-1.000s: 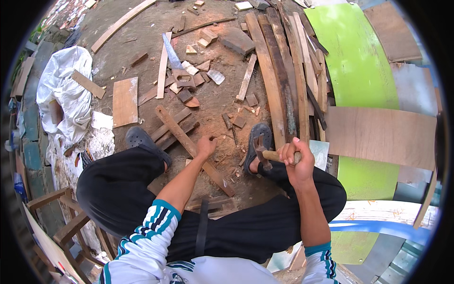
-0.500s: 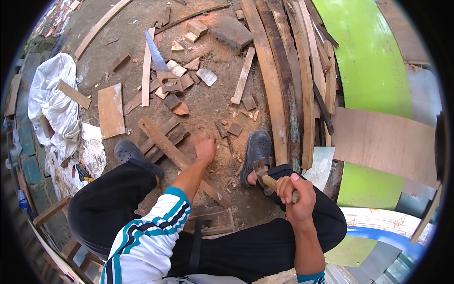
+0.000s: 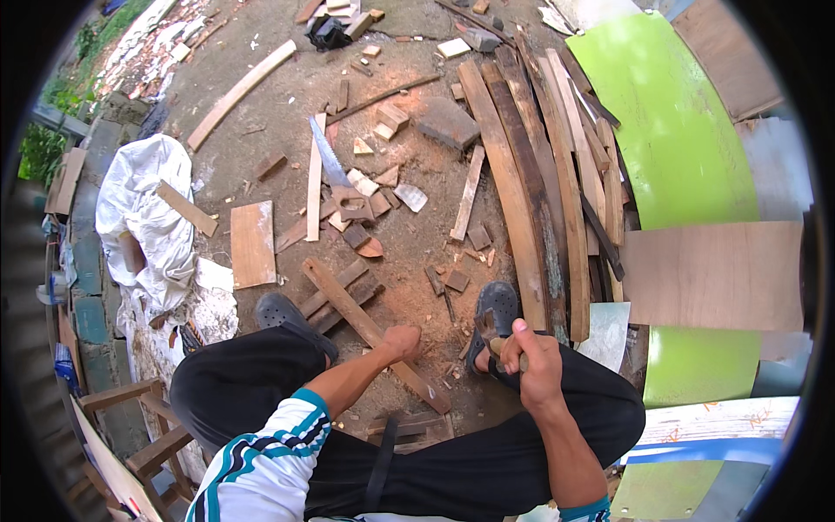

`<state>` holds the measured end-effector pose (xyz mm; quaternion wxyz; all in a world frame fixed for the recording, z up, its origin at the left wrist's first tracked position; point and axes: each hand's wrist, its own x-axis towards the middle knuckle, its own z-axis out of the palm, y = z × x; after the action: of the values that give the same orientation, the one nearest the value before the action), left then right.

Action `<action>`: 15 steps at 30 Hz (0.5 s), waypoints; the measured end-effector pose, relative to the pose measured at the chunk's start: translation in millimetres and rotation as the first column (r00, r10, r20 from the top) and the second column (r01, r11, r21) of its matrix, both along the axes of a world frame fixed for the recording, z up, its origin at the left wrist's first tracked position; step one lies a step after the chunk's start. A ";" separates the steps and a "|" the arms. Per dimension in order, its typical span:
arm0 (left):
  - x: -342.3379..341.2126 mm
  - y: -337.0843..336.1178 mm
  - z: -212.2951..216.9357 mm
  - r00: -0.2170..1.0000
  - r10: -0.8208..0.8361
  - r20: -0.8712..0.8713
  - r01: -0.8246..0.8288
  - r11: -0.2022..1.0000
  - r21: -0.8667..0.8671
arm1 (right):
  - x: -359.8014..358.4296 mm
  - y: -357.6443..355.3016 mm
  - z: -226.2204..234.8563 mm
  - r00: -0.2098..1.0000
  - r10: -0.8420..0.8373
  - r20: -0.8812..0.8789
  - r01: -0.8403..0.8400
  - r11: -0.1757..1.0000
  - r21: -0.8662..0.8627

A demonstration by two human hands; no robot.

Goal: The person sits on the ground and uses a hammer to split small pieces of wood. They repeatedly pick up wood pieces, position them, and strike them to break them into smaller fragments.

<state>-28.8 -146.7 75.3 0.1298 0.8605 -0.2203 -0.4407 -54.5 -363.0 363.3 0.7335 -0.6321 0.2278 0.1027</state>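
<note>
Over on the left I see a white sack (image 3: 143,196) lying in a heap, then a thin board (image 3: 252,244) flat on the ground (image 3: 217,178). The plank (image 3: 344,302) slants between the person's feet, across two short pieces (image 3: 352,273), with the saw (image 3: 329,161) beyond it. The left hand (image 3: 402,344) is curled at the plank's right edge; I can't tell whether its grip is clamped on anything. The hammer (image 3: 488,325) is up by the right knee, the right hand's (image 3: 535,364) grip wrapped firmly around its handle. Farther right lie long timbers (image 3: 497,174) and a green sheet (image 3: 644,104).
</note>
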 end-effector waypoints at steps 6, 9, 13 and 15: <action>150.1 -4.3 81.3 0.654 0.709 0.266 -0.369 0.605 -0.706 | -8.8 14.5 -5.7 1.000 0.015 0.012 -0.016 1.000 0.014; 225.5 -6.5 192.0 0.484 0.872 0.069 -0.464 0.322 -0.825 | -12.2 14.8 -11.3 1.000 0.007 0.011 -0.007 0.999 0.043; 244.5 19.5 219.6 0.603 0.739 0.302 -0.454 0.629 -0.631 | -13.6 15.8 -9.9 1.000 -0.009 0.023 0.009 1.000 0.009; 212.8 47.1 180.9 0.596 0.694 0.404 -0.411 0.696 -0.588 | -11.0 21.3 -6.4 0.999 0.022 0.025 -0.022 1.000 -0.019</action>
<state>183.9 -99.5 256.3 0.3755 0.9250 -0.0552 -0.0186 -65.5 -341.7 356.9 0.7292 -0.6427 0.2124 0.1006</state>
